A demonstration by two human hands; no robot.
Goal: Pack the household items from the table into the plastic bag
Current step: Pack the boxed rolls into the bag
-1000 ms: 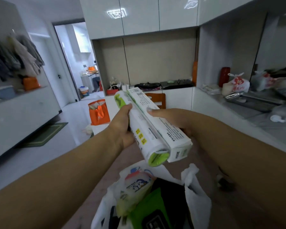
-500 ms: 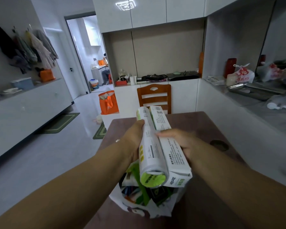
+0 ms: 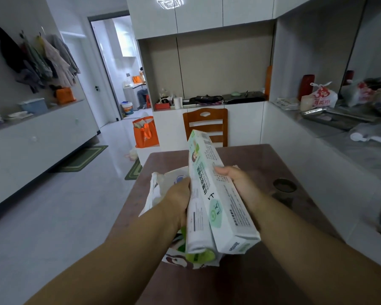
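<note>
Both my hands hold two long items side by side above the brown table (image 3: 262, 164). A white roll with a green end (image 3: 198, 227) is gripped by my left hand (image 3: 178, 201). The long white and green box (image 3: 218, 194) rests against my right hand (image 3: 235, 181), whose thumb lies on top of it. Under them lies the white plastic bag (image 3: 156, 190), its mouth open toward me, with printed packets partly visible inside. The near ends of the roll and the box hang over the bag's mouth and hide most of what it holds.
A wooden chair (image 3: 205, 126) stands at the table's far end. A dark round object (image 3: 284, 186) sits on the table to the right. The grey counter (image 3: 350, 137) on the right carries bags and a tray. An orange bag (image 3: 144, 132) stands on the floor to the left.
The roll and the box have come lower and closer over the bag, and the box has turned so its green printed face shows. The view has tilted down.
</note>
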